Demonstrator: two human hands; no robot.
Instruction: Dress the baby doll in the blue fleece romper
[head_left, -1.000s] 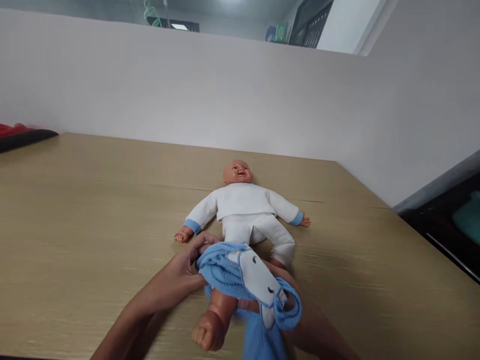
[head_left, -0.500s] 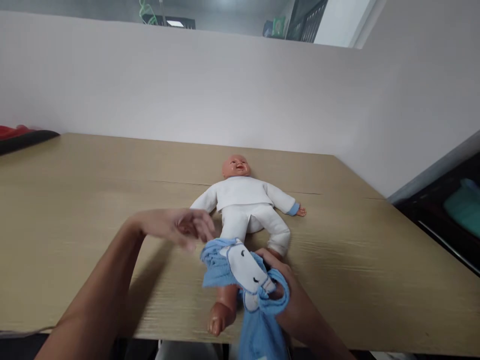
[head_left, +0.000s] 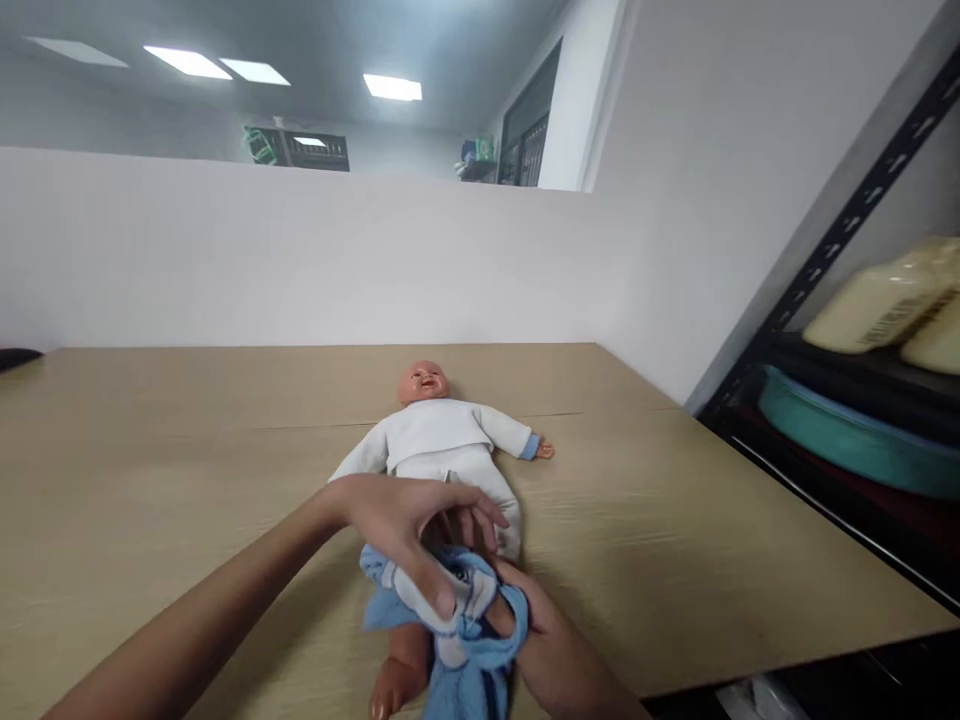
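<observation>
Swung across from beside the doll [head_left: 439,425], my left hand [head_left: 409,520] now arches over the bunched blue cloth [head_left: 465,690], thumb and fingers spread wide. That cloth gathers at the lower leg, above a bare foot [head_left: 399,684], with the doll lying on the table [head_left: 637,540]. Beside the cloth, my right hand [head_left: 541,612] hides its fingers, so I cannot tell its grip. I judge the cloth light, soft and stretchy, best held by its gathered edge.

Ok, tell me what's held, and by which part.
The right hand holds the cloth beside its loop; the left hand arches over it, grip unclear.
</observation>
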